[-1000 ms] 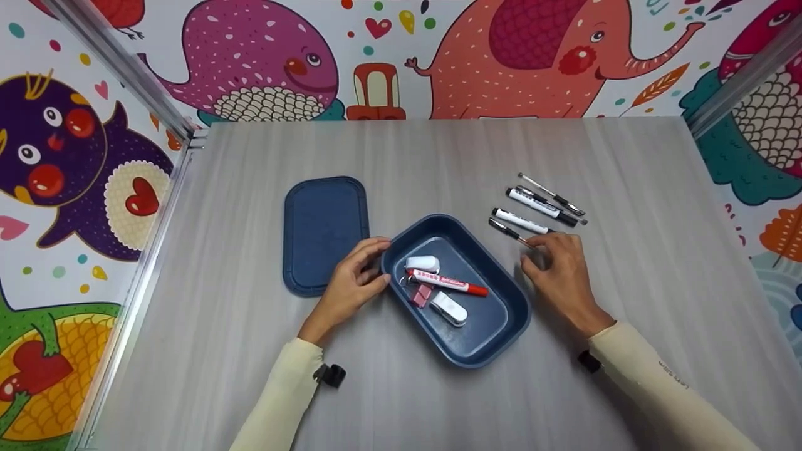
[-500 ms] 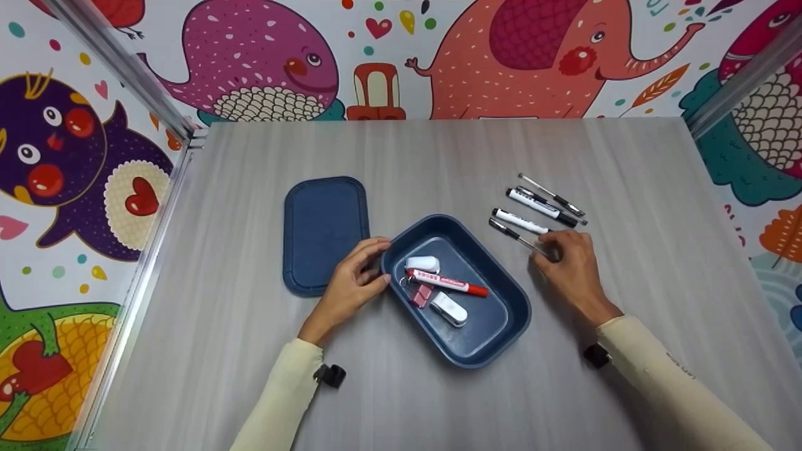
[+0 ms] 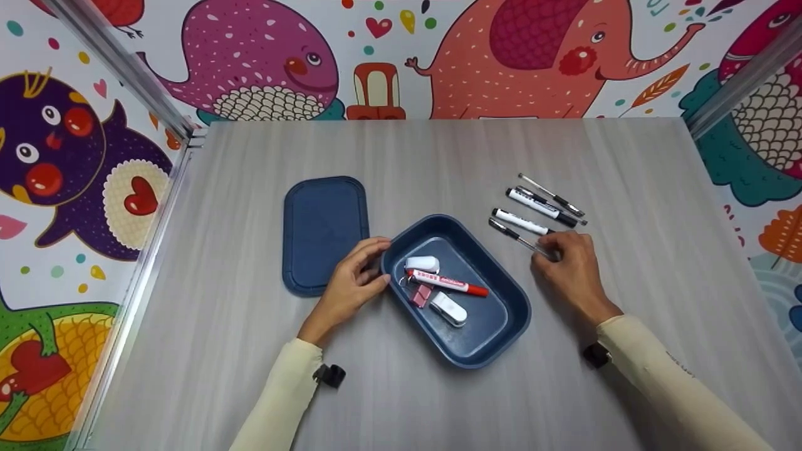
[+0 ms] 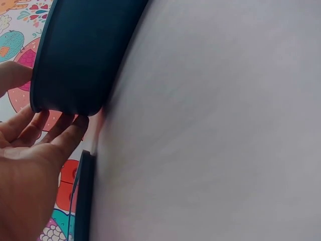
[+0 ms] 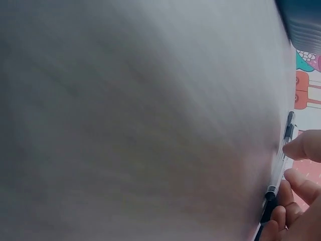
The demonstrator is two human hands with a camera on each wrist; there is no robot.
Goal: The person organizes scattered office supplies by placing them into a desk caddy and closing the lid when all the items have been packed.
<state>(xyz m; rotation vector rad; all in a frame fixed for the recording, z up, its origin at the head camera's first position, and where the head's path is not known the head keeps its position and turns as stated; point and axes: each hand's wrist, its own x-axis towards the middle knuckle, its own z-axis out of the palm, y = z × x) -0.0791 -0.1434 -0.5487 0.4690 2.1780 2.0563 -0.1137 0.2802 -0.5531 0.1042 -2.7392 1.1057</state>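
In the head view, my left hand (image 3: pixel 351 282) holds the upper left corner of a dark blue plastic box (image 3: pixel 514 288), thumb on one side and fingers on the other. A red-capped white marker (image 3: pixel 448 282), two small white rounded objects and a small pink block (image 3: pixel 421 295) lie inside. Right of the box, my right hand (image 3: pixel 570 263) pinches one end of a clear gel pen (image 3: pixel 523 240) with thumb and forefinger. That pen still lies along the table, also seen as a pen (image 5: pixel 279 163) in the right wrist view.
A dark blue lid (image 3: pixel 326 235) lies flat left of the box. Beyond my right hand are two white markers with black caps, including one marker (image 3: pixel 520 220), and more gel pens, such as the farthest pen (image 3: pixel 551 195). A cartoon-printed wall (image 3: pixel 388 37) borders the table.
My right hand has shifted slightly right along the gel pen, showing more of its barrel; it stays put over the last half second. Left hand and box have not moved.
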